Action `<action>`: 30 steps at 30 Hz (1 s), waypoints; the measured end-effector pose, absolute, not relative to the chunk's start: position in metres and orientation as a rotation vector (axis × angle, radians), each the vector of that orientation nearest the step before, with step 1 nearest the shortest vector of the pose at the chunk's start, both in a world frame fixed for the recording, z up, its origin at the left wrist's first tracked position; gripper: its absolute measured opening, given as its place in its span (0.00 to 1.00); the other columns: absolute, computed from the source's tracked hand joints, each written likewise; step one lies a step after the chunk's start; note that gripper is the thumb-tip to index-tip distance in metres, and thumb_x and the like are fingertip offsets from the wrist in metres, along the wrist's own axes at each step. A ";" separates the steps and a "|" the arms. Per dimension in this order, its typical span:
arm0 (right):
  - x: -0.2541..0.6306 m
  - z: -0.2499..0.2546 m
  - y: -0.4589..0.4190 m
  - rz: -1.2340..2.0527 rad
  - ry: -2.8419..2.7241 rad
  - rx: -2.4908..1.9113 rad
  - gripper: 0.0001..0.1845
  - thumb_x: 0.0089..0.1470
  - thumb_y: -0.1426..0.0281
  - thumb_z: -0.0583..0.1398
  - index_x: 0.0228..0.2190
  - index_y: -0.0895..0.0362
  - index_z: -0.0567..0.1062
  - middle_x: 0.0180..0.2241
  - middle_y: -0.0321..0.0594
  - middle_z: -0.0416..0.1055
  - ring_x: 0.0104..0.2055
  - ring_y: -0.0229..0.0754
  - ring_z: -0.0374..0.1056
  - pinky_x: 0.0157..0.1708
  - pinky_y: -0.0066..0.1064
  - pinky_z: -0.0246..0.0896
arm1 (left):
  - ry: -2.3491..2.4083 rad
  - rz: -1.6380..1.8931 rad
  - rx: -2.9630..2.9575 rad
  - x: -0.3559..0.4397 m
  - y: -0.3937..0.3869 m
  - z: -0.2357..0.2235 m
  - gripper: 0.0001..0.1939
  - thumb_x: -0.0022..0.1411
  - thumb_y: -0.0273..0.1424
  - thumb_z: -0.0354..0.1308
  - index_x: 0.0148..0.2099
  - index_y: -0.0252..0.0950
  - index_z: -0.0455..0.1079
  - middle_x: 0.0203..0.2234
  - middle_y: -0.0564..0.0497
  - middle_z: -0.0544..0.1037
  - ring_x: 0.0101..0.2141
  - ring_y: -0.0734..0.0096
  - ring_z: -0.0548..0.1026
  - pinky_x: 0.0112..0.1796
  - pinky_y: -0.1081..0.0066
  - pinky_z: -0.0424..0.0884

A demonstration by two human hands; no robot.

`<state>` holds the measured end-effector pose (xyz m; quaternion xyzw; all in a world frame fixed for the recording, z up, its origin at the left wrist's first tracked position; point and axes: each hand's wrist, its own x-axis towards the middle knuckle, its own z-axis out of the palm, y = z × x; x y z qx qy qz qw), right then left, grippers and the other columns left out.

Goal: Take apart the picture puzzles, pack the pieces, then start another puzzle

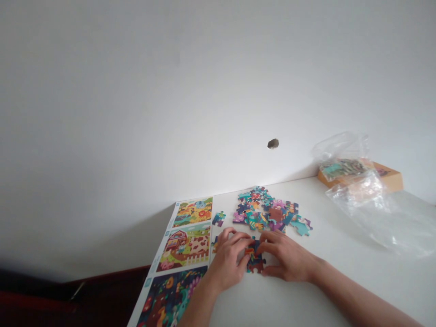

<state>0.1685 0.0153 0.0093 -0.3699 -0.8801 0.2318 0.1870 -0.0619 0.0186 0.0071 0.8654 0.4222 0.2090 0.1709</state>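
Observation:
Between my two hands a few dark joined jigsaw pieces [255,262] lie flat on the white table. My left hand [230,258] grips their left side with curled fingers, thumb low and fingertips near the top. From the right, my right hand [288,255] has its bent fingers and thumb on the pieces' right edge. My fingers partly cover the pieces. Just beyond my hands spreads a heap of loose jigsaw pieces [259,211] in teal, purple and brown. A single piece [219,218] lies apart to the left, and another shows partly behind my left hand.
Along the table's left edge lies a sheet with printed pictures [184,245], partly under my left forearm. At the back right, clear plastic bags [364,190] rest on and before an orange box [391,177]. Behind the table stands a white wall with a hole [273,144].

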 end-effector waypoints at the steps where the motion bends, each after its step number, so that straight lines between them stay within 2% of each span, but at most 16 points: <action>1: 0.169 0.009 0.016 0.657 -2.475 -1.046 0.18 0.50 0.60 0.65 0.43 0.51 0.74 0.43 0.41 0.68 0.43 0.45 0.66 0.44 0.35 0.60 | 1.214 0.597 2.449 -0.062 0.019 0.008 0.21 0.58 0.24 0.56 0.52 0.45 0.71 0.47 0.50 0.74 0.52 0.56 0.63 0.55 0.55 0.60; 7: 0.168 0.010 0.016 0.681 -2.453 -1.024 0.23 0.49 0.61 0.66 0.47 0.53 0.71 0.45 0.44 0.68 0.46 0.47 0.65 0.47 0.37 0.60 | 1.331 0.601 2.467 -0.063 0.020 0.009 0.20 0.57 0.27 0.58 0.53 0.44 0.71 0.43 0.48 0.72 0.49 0.55 0.65 0.52 0.54 0.62; 12: 0.168 0.007 0.016 0.689 -2.483 -0.977 0.18 0.51 0.63 0.65 0.43 0.54 0.73 0.42 0.43 0.69 0.43 0.45 0.67 0.46 0.35 0.60 | 1.508 0.658 2.438 -0.064 0.023 0.000 0.17 0.59 0.28 0.56 0.50 0.42 0.72 0.42 0.46 0.71 0.46 0.55 0.67 0.49 0.54 0.64; 15: 0.167 0.006 0.015 0.716 -2.521 -0.870 0.13 0.53 0.65 0.63 0.41 0.54 0.74 0.41 0.42 0.70 0.42 0.43 0.68 0.44 0.32 0.61 | 1.487 0.668 2.422 -0.063 0.025 -0.003 0.16 0.59 0.28 0.57 0.51 0.41 0.71 0.43 0.46 0.72 0.47 0.55 0.67 0.49 0.55 0.64; 18: 0.164 0.007 0.014 0.719 -2.536 -0.764 0.13 0.55 0.63 0.63 0.41 0.55 0.75 0.40 0.43 0.71 0.42 0.43 0.68 0.42 0.31 0.61 | 1.388 0.650 2.413 -0.062 0.023 -0.002 0.17 0.60 0.28 0.56 0.52 0.42 0.71 0.45 0.48 0.73 0.49 0.56 0.65 0.52 0.56 0.63; 22: 0.165 0.009 0.015 0.617 -2.432 -0.810 0.12 0.60 0.63 0.58 0.42 0.56 0.74 0.41 0.46 0.72 0.43 0.44 0.67 0.44 0.34 0.61 | 1.235 0.593 2.441 -0.065 0.019 0.003 0.25 0.59 0.27 0.56 0.59 0.44 0.64 0.54 0.51 0.71 0.57 0.56 0.59 0.58 0.56 0.56; 26: 0.169 0.008 0.020 0.516 -2.375 -0.967 0.12 0.59 0.67 0.58 0.45 0.54 0.73 0.49 0.47 0.69 0.49 0.46 0.64 0.50 0.38 0.60 | 1.193 0.430 2.459 -0.068 0.017 0.003 0.40 0.53 0.35 0.63 0.67 0.46 0.53 0.65 0.51 0.58 0.64 0.48 0.49 0.62 0.47 0.45; 28: 0.171 0.006 0.022 0.519 -2.416 -0.987 0.11 0.57 0.68 0.60 0.43 0.54 0.74 0.48 0.46 0.70 0.48 0.46 0.65 0.49 0.38 0.61 | 1.203 0.351 2.457 -0.069 0.016 0.001 0.42 0.54 0.34 0.61 0.68 0.48 0.49 0.67 0.53 0.53 0.66 0.47 0.44 0.63 0.43 0.39; 30: 0.173 0.004 0.023 0.519 -2.440 -1.001 0.07 0.57 0.69 0.59 0.39 0.55 0.74 0.43 0.45 0.72 0.45 0.45 0.66 0.46 0.36 0.62 | 1.215 0.301 2.454 -0.070 0.016 0.000 0.43 0.54 0.32 0.59 0.69 0.50 0.47 0.68 0.55 0.49 0.67 0.47 0.41 0.62 0.41 0.36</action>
